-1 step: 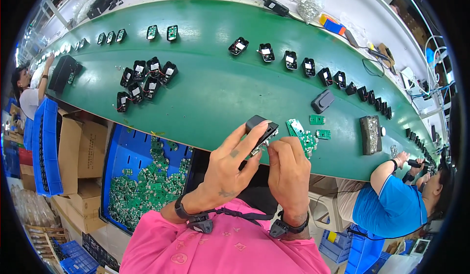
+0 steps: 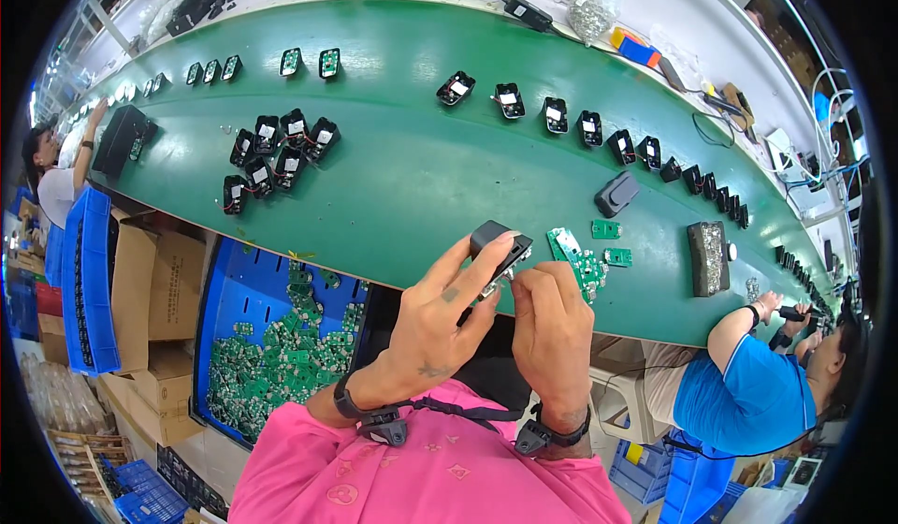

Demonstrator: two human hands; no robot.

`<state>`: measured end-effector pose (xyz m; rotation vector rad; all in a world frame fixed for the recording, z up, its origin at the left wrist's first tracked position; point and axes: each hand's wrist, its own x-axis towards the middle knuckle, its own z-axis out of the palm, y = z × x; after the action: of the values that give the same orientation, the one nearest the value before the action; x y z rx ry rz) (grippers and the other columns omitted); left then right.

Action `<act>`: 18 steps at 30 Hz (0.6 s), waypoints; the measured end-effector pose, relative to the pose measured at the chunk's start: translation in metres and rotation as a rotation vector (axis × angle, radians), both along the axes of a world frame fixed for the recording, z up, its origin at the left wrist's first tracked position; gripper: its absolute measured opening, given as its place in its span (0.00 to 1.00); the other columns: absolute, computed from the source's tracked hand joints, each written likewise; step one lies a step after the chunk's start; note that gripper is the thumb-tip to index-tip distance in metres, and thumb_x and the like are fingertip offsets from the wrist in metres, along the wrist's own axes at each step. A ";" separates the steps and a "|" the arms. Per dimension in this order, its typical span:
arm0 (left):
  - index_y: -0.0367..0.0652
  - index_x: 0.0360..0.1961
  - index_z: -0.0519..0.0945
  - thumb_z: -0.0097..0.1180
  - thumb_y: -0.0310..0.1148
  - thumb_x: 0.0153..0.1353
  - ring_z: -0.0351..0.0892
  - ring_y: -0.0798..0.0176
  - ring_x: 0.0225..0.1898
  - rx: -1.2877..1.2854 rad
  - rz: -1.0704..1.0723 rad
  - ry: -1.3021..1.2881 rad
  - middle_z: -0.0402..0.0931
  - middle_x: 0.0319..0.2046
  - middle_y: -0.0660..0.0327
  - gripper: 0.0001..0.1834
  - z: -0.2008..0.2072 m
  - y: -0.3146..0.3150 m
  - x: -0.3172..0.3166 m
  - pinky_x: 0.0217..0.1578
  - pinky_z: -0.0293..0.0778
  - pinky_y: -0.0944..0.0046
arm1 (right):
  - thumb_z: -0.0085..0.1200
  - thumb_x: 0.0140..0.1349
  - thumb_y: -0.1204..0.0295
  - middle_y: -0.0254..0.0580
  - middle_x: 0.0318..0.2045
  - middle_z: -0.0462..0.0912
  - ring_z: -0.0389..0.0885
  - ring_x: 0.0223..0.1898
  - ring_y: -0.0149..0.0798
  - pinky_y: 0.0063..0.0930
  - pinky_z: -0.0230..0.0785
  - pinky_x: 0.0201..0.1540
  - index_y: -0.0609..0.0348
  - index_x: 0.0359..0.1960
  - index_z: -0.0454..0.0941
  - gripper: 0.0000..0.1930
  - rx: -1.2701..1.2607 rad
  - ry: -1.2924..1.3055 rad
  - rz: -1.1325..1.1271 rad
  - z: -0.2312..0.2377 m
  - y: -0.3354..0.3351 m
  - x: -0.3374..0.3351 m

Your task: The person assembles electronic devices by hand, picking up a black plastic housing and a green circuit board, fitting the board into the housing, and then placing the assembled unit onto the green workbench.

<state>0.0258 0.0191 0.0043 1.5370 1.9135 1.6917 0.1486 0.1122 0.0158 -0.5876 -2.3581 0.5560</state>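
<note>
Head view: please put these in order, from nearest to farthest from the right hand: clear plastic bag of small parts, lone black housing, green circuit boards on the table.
From the right hand:
1. Green circuit boards: just ahead, slightly right.
2. Lone black housing: beyond the boards, to the right.
3. Clear plastic bag: at the far back.

Head-worn fisheye view, facing downward
It looks from close above the hands [image 2: 435,323] at lower centre, across the counter [image 2: 402,182] curving through the frame's upper half.

No text is legible, print on the cardboard box [image 2: 175,290] included.
</note>
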 end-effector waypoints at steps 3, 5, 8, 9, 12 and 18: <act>0.42 0.65 0.73 0.58 0.18 0.58 0.82 0.45 0.40 0.006 0.011 0.076 0.77 0.51 0.43 0.31 -0.001 0.001 -0.001 0.40 0.79 0.56 | 0.57 0.61 0.82 0.47 0.37 0.76 0.80 0.32 0.52 0.42 0.72 0.31 0.62 0.39 0.74 0.07 -0.019 -0.019 0.010 0.000 0.000 0.001; 0.43 0.65 0.73 0.59 0.18 0.57 0.82 0.45 0.40 -0.004 -0.003 0.061 0.77 0.51 0.43 0.31 -0.001 0.000 -0.002 0.39 0.79 0.56 | 0.57 0.61 0.82 0.47 0.37 0.76 0.80 0.32 0.52 0.42 0.72 0.32 0.62 0.39 0.74 0.07 -0.036 -0.015 0.006 0.002 -0.001 0.001; 0.43 0.65 0.73 0.59 0.18 0.57 0.82 0.45 0.38 -0.006 -0.017 0.054 0.77 0.51 0.43 0.32 -0.001 -0.001 -0.002 0.38 0.79 0.56 | 0.56 0.61 0.82 0.48 0.37 0.76 0.80 0.32 0.53 0.43 0.72 0.32 0.63 0.39 0.74 0.07 -0.055 -0.020 0.002 0.002 -0.002 0.003; 0.43 0.65 0.73 0.59 0.18 0.57 0.81 0.45 0.38 -0.001 -0.014 0.061 0.77 0.50 0.44 0.32 -0.001 -0.001 -0.001 0.38 0.78 0.56 | 0.56 0.61 0.82 0.48 0.37 0.76 0.80 0.32 0.53 0.43 0.72 0.31 0.63 0.40 0.74 0.07 -0.057 -0.029 0.003 0.002 -0.002 0.003; 0.43 0.65 0.73 0.59 0.18 0.57 0.81 0.45 0.38 -0.023 -0.030 0.009 0.77 0.51 0.44 0.32 0.001 -0.003 -0.001 0.38 0.78 0.57 | 0.55 0.64 0.81 0.48 0.35 0.75 0.78 0.31 0.53 0.42 0.69 0.31 0.63 0.37 0.74 0.03 -0.090 -0.009 -0.021 0.005 -0.005 0.003; 0.47 0.65 0.74 0.58 0.18 0.57 0.82 0.46 0.37 -0.026 -0.031 0.093 0.75 0.54 0.43 0.32 -0.003 -0.002 0.000 0.36 0.79 0.56 | 0.55 0.64 0.81 0.49 0.35 0.76 0.78 0.31 0.54 0.43 0.70 0.31 0.63 0.37 0.75 0.03 -0.105 -0.052 -0.016 0.006 -0.004 0.005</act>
<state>0.0255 0.0169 0.0015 1.6541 1.9371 1.6027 0.1540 0.1077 0.0214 -0.6756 -2.3815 0.6674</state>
